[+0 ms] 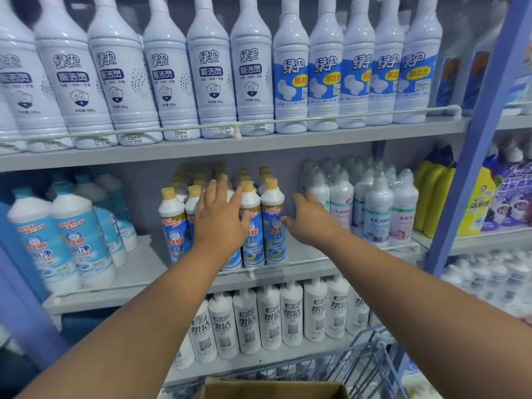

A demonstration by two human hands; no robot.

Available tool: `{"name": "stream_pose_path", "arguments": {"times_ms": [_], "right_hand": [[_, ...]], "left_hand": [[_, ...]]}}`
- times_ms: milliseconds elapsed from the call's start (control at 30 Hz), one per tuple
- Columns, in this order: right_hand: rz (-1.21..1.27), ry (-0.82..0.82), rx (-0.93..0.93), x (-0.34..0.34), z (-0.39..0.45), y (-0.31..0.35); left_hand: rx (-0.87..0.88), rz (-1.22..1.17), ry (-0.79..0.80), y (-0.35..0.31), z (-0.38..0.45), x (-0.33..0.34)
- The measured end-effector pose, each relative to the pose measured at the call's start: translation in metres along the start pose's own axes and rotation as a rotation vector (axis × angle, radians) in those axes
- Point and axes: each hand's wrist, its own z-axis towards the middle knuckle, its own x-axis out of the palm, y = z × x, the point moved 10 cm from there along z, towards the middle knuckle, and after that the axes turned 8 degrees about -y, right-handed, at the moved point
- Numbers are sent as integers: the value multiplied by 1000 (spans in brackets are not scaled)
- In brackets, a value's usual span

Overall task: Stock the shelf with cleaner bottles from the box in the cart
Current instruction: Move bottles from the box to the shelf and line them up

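So the shelving unit fills pretty much everything in front of you, grey boards with blue uprights, three levels in view. Top level has a long row of tall pale bottles behind a thin guard rail. The middle shelf is where you're working: big blue-label bottles on the left, and in the middle the cluster of yellow-capped cleaner bottles, standing upright several rows deep. Right of those there's a shrink-wrapped pack of white bottles. The bottom level holds a row of plain white bottles. Down at the lower edge you can see the wire cart with the top rim of the cardboard box in it; can't see what's inside. Your left hand is laid flat with fingers spread against the front of the yellow-capped bunch, not wrapped round anything. Your right hand is just beside the rightmost one, fingers straight and loose, thumb touching its label, holding nothing.
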Motion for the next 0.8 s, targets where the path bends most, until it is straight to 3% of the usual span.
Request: {"name": "stream_pose_path", "arguments": {"times_ms": [200,800], "right_hand": [[-52,47,-70,28,-73,-16],[-159,547,81,231,-274,-127]], "left_hand": [[-71,-47,89,-17,-76,11],[-237,-77,643,-31,-323,142]]}}
